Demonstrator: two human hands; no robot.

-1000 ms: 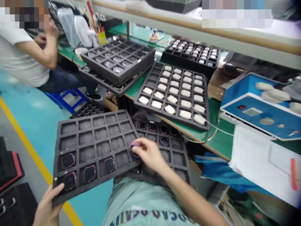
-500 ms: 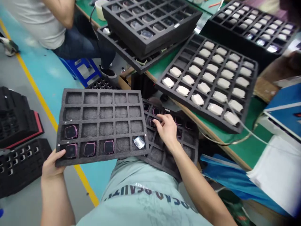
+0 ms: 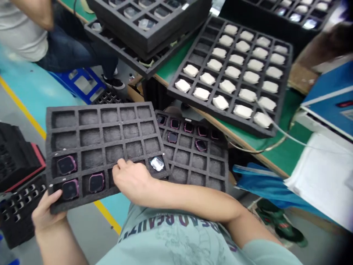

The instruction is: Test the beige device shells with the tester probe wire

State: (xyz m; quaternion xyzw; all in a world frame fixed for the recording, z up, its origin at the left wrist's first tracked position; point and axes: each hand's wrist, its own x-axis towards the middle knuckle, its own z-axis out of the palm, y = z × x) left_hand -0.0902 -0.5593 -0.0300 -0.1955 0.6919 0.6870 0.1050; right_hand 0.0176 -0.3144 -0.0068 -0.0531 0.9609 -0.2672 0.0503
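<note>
My left hand [image 3: 49, 211] grips the lower left corner of a dark grey foam tray [image 3: 91, 143], thumb on top. Purple-rimmed square watch faces [image 3: 67, 165] sit in its lower left cells, and a shiny silver-looking one [image 3: 157, 163] lies in the lower right cell. My right hand [image 3: 132, 180] reaches across the tray's bottom row, fingers curled down at the cells right of the last visible purple watch. Whatever its fingers hold is hidden. Beneath, a second foam tray [image 3: 193, 158] rests about my lap, with several purple-rimmed watches [image 3: 188, 127] in its far rows.
On the green table [image 3: 292, 138], a foam tray [image 3: 172, 90] holds several white-wrapped pieces; stacked trays [image 3: 149, 40] overhang the edge. A cable [image 3: 284, 138] crosses the tabletop by a blue box [image 3: 331, 95]. A seated person [image 3: 22, 33] is at left. Black trays [image 3: 16, 158] stand on the floor.
My right hand has moved left from the lap tray to the held tray's bottom row, covering the third watch there. The held tray has shifted left and tilted slightly; the view has shifted too.
</note>
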